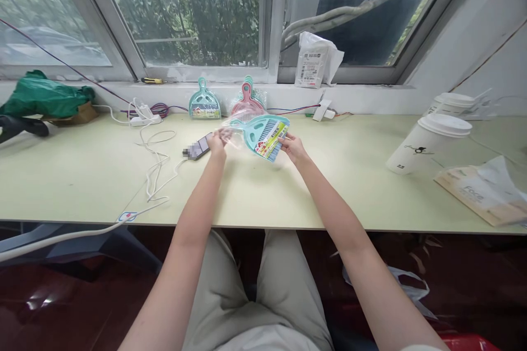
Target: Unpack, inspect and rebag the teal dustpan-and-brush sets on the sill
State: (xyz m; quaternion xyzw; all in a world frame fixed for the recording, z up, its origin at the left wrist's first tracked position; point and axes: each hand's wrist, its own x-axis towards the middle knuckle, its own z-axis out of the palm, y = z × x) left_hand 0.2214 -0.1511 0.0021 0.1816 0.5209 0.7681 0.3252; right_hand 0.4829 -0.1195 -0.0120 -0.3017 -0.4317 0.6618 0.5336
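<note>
A teal mini dustpan and brush set (255, 130) with a colourful label is held above the table, tilted with its handle to the left. My right hand (293, 148) grips its lower right edge at the label, fingers closed. My left hand (218, 139) is closed on a clear plastic bag (234, 138), which stretches over the set's handle end. Blur hides exactly how far the bag covers the handle. Just behind, a pink dustpan set (247, 99) leans by the wall with teal ones behind it. Another teal dustpan set (204, 102) leans to its left.
A phone (198, 148) lies beside my left hand, near white cables (154, 175) and a power strip (145, 118). White paper cups (428, 142) and a tissue pack (483, 191) stand at the right. A green bag (47, 95) lies far left. A screwdriver (153, 81) rests on the sill.
</note>
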